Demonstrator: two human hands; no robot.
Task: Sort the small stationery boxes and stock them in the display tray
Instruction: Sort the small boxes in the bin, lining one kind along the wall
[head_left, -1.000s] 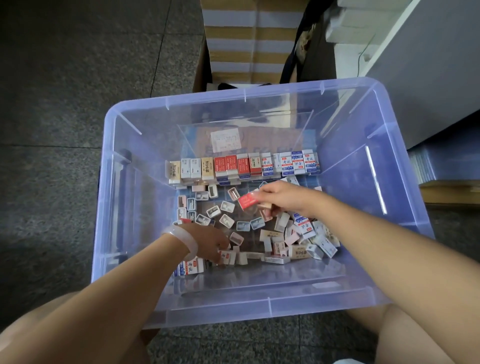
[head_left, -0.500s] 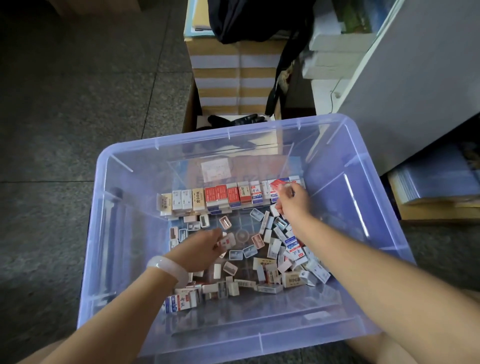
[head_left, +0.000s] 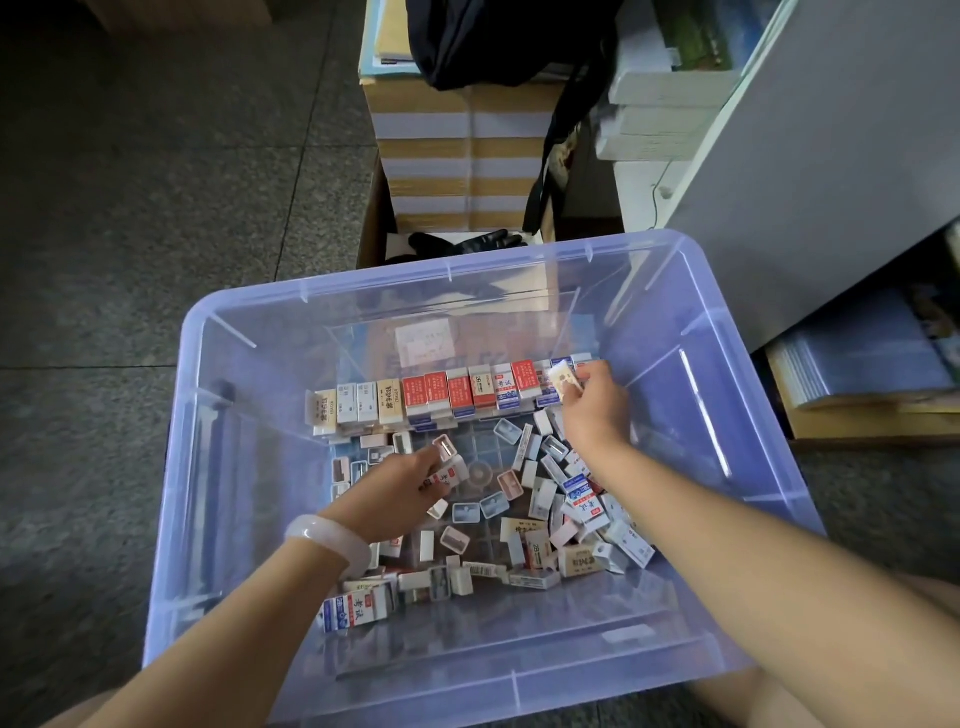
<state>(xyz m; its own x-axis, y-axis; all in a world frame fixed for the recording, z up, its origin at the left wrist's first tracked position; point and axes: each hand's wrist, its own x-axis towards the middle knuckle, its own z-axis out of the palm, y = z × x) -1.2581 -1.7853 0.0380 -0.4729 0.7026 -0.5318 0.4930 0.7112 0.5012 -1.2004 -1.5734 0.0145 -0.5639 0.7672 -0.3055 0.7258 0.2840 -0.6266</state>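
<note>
A clear bluish plastic bin (head_left: 218, 467) holds a clear display tray (head_left: 519, 322) at its far side. A row of small stationery boxes (head_left: 447, 392) stands upright along the tray's front, cream and white ones at the left, red ones in the middle. Loose small boxes (head_left: 550, 499) lie scattered over the bin floor. My right hand (head_left: 597, 405) is at the right end of the row and pinches a small pale box (head_left: 562, 375). My left hand (head_left: 395, 488), with a white bangle on the wrist, grips a white box with red print (head_left: 448, 475) over the loose pile.
Stacked cardboard cartons (head_left: 467, 150) with a dark bag (head_left: 498, 41) on top stand just beyond the bin. A grey cabinet (head_left: 831, 171) rises at the right, with stacked flat goods (head_left: 862, 364) under it. Dark stone floor (head_left: 130, 208) lies to the left.
My right hand carried a box from the middle of the bin to the right end of the row; a red box now stands there. My left hand moved up from the near pile with a box.
</note>
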